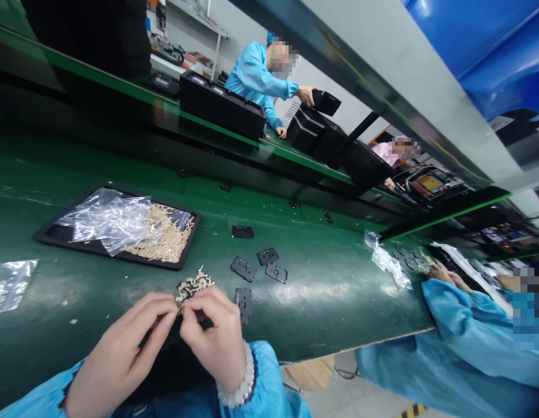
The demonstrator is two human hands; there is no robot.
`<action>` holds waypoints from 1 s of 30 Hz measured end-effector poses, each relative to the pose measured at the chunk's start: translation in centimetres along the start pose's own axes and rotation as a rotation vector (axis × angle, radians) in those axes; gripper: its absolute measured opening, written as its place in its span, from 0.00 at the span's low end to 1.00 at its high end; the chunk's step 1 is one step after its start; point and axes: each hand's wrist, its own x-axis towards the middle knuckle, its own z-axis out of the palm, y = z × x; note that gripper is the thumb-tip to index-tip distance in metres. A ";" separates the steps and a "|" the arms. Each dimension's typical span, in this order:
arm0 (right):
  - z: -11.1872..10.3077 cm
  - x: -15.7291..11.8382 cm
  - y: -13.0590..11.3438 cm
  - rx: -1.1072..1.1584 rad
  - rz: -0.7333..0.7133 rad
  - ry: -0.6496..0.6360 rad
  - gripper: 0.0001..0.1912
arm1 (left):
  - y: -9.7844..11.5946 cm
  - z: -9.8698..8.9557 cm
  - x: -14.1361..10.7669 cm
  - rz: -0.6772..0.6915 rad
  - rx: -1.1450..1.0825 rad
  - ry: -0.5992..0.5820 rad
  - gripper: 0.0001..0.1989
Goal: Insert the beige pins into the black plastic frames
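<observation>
Fingertip piece: a tiny tan piece [179, 310] shows where the two hands meet, mostly covered by the fingers; its shape cannot be made out.
Left hand [125, 342]: thumb and forefinger pressed together on the piece; its light-blue sleeve [43, 395] is cut off by the lower edge.
Right hand [215, 331]: thumb and forefinger pinched on the same piece, tips against the left hand's; one white bead bracelet [241, 390] rings the wrist.
Loose pile: small tan-and-black pieces [195, 284] on the glossy green tabletop [317, 313], just beyond the fingertips, partly hidden by the right hand; too jumbled to count.
Tray: one shallow black rectangular tray [63, 237] holds crumpled clear plastic [108, 220] over a heap of slender tan pieces [167, 241]; whether the plastic is one bag or several, I cannot tell.
Plates: five flat black plates [243, 269] lie right of the pile, the nearest partly behind the right hand.
Flat bag: one clear plastic bag [10, 284], cut off at left.
Shelf: one long black open box [226, 110], contents unclear; behind it a person in light blue [256, 75] holds a black box [326, 101].
Right edge: a light-blue-clad co-worker [470, 325], cut off.
</observation>
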 end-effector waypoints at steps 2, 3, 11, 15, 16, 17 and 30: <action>-0.4 1.1 0.4 -0.012 0.053 0.024 0.10 | -0.6 -0.2 -0.2 -0.256 -0.135 -0.021 0.12; -0.5 1.9 0.7 -0.039 0.075 0.029 0.10 | -1.0 -0.3 -0.2 -0.386 -0.195 -0.033 0.14; 3.3 10.8 4.3 -0.473 0.155 -0.425 0.13 | -3.3 -0.6 1.4 -0.821 -0.552 0.032 0.26; 3.2 10.6 4.2 -0.440 0.118 -0.437 0.18 | -3.6 -0.6 1.6 -0.854 -0.520 0.074 0.25; 2.9 9.9 3.8 -0.413 0.102 -0.410 0.16 | -3.6 -0.6 1.5 -0.842 -0.488 0.068 0.24; 2.5 9.0 3.3 -0.364 0.073 -0.378 0.13 | -3.6 -0.6 1.4 -0.823 -0.453 0.069 0.22; 1.7 1.9 0.5 -0.181 -0.189 -0.126 0.13 | -0.5 -1.3 2.6 -0.534 -0.362 0.082 0.24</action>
